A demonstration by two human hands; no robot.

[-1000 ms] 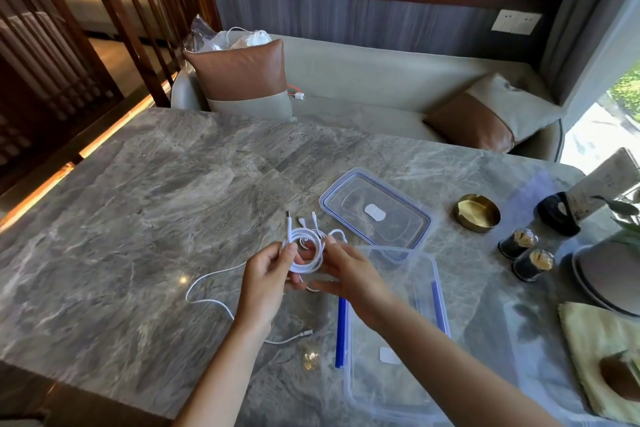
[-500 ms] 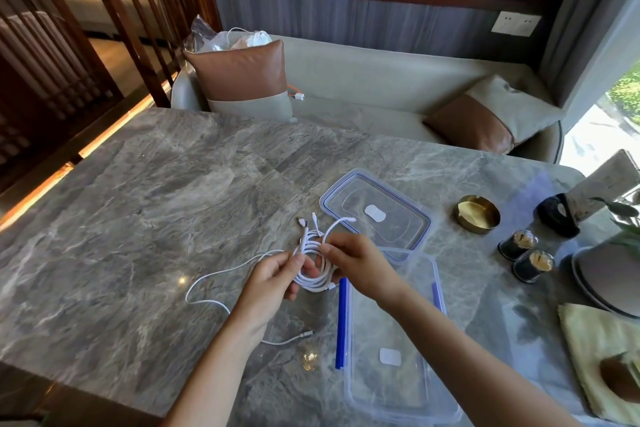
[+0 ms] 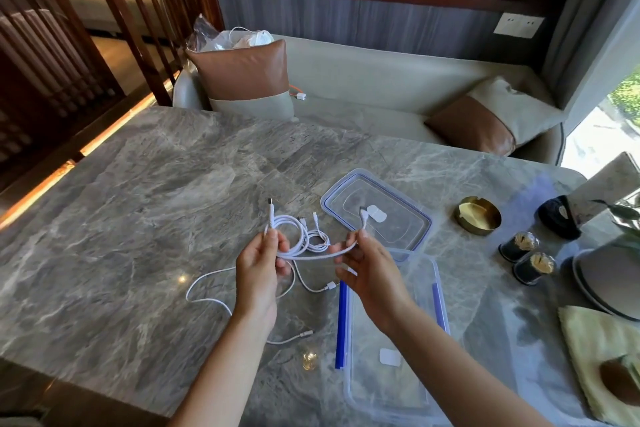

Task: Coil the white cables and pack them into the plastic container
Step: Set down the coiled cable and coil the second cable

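Observation:
Above the marble table (image 3: 138, 225) my left hand (image 3: 259, 270) pinches a coiled white cable (image 3: 294, 236) at its left side, one plug end sticking up past my fingers. My right hand (image 3: 370, 274) pinches the same cable's other end, so a short length stretches between both hands. A second thin white cable (image 3: 214, 298) lies loose on the table below my left hand. The clear plastic container (image 3: 391, 388) with blue clips sits open under my right forearm. Its clear lid (image 3: 405, 232) lies flat just behind it.
A brass dish (image 3: 478, 215), two small dark jars (image 3: 519, 246), a dark holder with a card (image 3: 561, 218), a grey plate (image 3: 606, 281) and a green cloth (image 3: 595, 350) crowd the table's right side. A bench with cushions (image 3: 242, 76) runs behind the table.
My hands have moved apart, pulling a length of the cable straight between them. The coil has shifted left with my left hand, and my right hand now holds the cable's end.

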